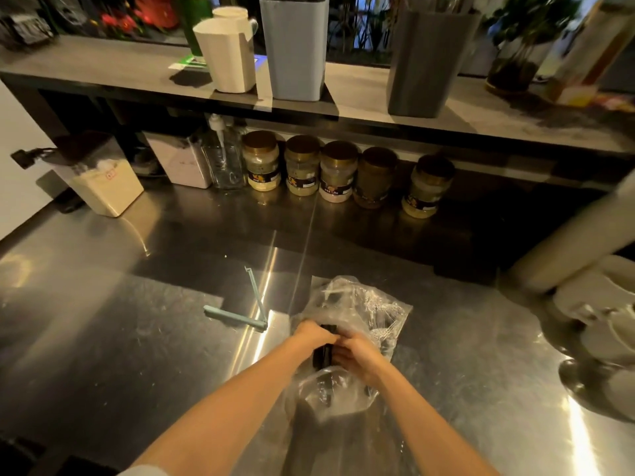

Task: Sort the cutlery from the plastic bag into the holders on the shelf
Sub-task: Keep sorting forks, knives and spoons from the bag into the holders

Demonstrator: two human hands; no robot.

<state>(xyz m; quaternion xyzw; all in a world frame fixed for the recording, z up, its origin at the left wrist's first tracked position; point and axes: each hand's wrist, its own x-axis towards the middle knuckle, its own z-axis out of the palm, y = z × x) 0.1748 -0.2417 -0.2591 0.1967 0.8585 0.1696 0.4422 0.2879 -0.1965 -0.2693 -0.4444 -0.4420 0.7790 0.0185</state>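
"Three holders on the shelf (103, 68): what is in them?"
"White holder (225, 58) at the left, inside not visible. Blue-grey holder (296, 55) in the middle, dark stems showing at its rim. Dark grey holder (426, 67) at the right, contents blurred. Five jars (302, 166) of pale powder stand below the shelf."
"And the plastic bag (395, 305)?"
"Crumpled on the steel counter (137, 338), clear cutlery (378, 312) in its far end. Left hand (314, 333) and right hand (357, 353) meet over its middle, fingers of both curled round a black bundle (324, 352) held between them"
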